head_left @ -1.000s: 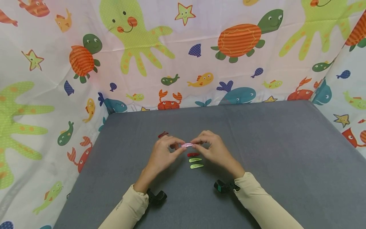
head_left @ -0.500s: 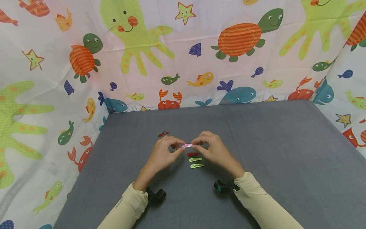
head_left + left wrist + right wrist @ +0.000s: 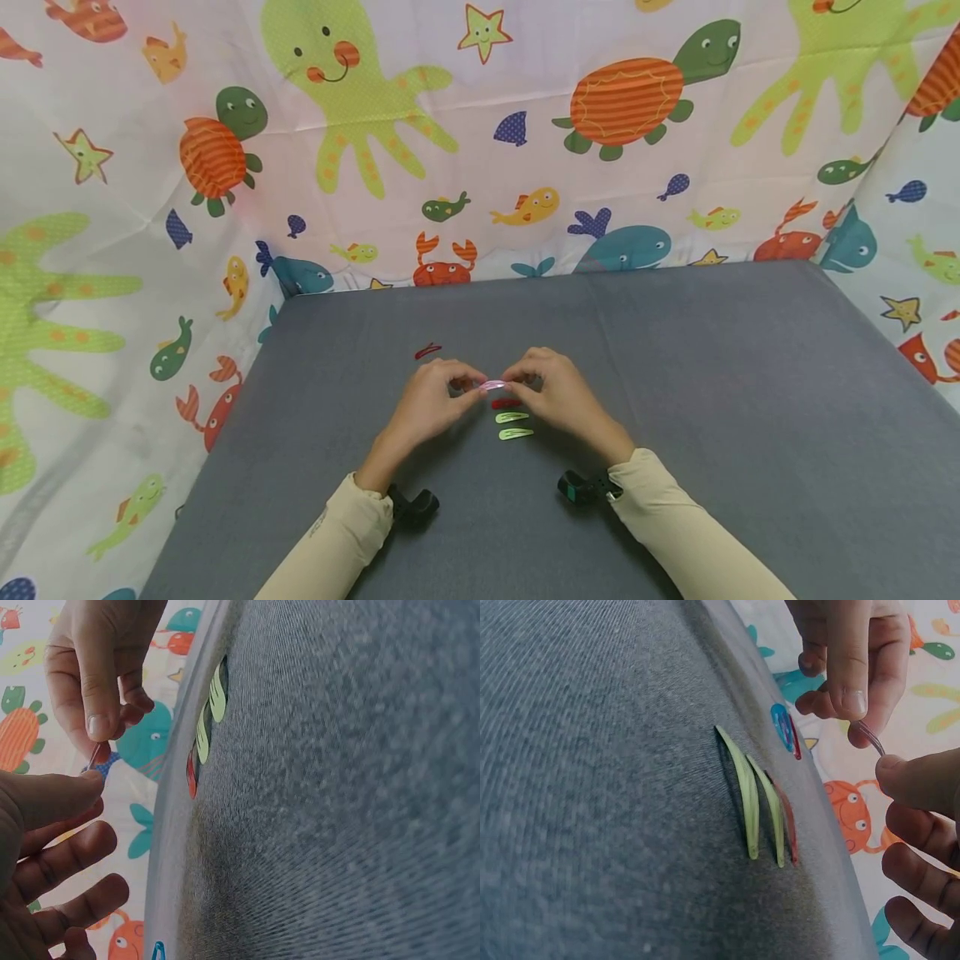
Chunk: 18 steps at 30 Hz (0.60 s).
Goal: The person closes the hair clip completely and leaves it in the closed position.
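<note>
Two bare hands work one pink hair clip (image 3: 492, 385), held up off the gray table (image 3: 750, 400) roughly mid-frame, lying near level between the fingertips. Left hand (image 3: 429, 407): thumb and index finger pinch one end of the clip; in the left wrist view its other fingers are loosely bent, apart from the clip. Right hand (image 3: 558, 396): same grip on the opposite end, thumb and index finger pinching, remaining fingers loosely bent. In both wrist views the clip is mostly covered by fingertips, so cannot tell if it's snapped or unsnapped.

Just below the hands on the table, a short row, side by side, running toward the person: near red clip (image 3: 506, 403) closest to the pink one, then upper green clip (image 3: 512, 417), then lower green clip (image 3: 516, 433). Far red clip (image 3: 428, 351) lies beyond the left hand, its two arms looking spread. Blue clip (image 3: 783, 727) shows beside it in the right wrist view; cannot tell if they touch.

Beige sleeves (image 3: 697, 525) on both arms, black wrist device (image 3: 415, 510) at the left wrist, another black device (image 3: 581, 490) at the right. Printed cloth backdrop (image 3: 420, 33) stands around the table: turtles, octopuses, whales, crabs, fish, stars.
</note>
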Each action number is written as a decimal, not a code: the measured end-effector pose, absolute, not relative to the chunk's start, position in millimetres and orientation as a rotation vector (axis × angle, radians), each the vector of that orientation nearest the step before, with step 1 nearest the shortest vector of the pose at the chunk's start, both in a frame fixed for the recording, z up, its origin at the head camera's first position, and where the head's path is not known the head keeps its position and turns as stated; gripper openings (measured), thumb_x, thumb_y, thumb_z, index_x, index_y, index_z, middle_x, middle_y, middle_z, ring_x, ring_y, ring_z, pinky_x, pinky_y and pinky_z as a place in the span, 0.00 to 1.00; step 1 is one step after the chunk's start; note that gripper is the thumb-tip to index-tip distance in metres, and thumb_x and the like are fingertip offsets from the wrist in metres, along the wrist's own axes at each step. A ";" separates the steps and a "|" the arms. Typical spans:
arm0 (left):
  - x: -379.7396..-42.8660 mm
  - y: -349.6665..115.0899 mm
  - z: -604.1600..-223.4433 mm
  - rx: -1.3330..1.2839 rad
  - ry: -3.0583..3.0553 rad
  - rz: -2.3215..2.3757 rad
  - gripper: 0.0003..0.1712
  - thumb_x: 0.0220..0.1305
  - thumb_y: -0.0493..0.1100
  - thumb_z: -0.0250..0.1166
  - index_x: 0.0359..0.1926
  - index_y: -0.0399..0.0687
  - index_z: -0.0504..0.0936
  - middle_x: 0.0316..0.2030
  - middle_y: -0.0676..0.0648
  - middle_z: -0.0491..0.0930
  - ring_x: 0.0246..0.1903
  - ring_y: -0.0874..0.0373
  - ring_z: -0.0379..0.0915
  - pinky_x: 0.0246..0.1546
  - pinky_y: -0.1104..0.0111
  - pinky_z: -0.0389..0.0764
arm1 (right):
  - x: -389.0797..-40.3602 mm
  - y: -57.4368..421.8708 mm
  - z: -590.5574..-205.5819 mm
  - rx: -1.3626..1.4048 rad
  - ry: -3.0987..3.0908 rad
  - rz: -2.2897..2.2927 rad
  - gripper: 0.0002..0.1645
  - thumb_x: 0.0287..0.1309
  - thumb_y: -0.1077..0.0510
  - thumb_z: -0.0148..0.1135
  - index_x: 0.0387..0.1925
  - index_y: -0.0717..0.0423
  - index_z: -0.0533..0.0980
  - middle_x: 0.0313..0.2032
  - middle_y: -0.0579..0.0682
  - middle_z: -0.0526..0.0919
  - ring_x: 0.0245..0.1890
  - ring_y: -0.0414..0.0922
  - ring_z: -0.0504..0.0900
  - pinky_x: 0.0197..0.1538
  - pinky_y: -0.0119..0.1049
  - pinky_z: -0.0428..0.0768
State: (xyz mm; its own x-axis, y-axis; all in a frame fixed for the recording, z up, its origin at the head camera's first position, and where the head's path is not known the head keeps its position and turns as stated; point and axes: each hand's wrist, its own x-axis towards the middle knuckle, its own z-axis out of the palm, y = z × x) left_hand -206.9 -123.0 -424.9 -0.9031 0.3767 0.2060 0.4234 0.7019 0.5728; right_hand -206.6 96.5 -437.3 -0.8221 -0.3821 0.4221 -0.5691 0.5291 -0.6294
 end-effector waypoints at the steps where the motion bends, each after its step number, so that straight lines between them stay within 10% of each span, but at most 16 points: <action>1: -207.7 -123.1 -425.2 -0.661 -2.842 -0.979 0.08 0.57 0.49 0.71 0.39 0.58 0.88 0.29 0.60 0.81 0.32 0.62 0.75 0.36 0.67 0.74 | -207.2 96.1 -438.1 0.801 -2.545 1.162 0.04 0.53 0.59 0.71 0.33 0.50 0.86 0.29 0.41 0.80 0.31 0.42 0.77 0.36 0.39 0.78; 18: -225.0 -112.9 -428.9 -0.636 -2.977 -0.818 0.05 0.56 0.50 0.71 0.35 0.60 0.88 0.25 0.61 0.80 0.27 0.67 0.72 0.29 0.69 0.72 | -219.2 99.2 -441.9 0.787 -2.676 1.017 0.04 0.54 0.56 0.70 0.34 0.47 0.86 0.32 0.42 0.81 0.33 0.39 0.75 0.37 0.34 0.72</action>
State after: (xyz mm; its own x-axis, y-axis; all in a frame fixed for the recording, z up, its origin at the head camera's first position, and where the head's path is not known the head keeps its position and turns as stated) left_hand -225.0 -112.9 -428.9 -0.9184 0.3841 0.0948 0.3787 0.7839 0.4921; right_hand -219.2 99.2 -441.9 -0.8457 -0.4154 0.3350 -0.5330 0.6276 -0.5675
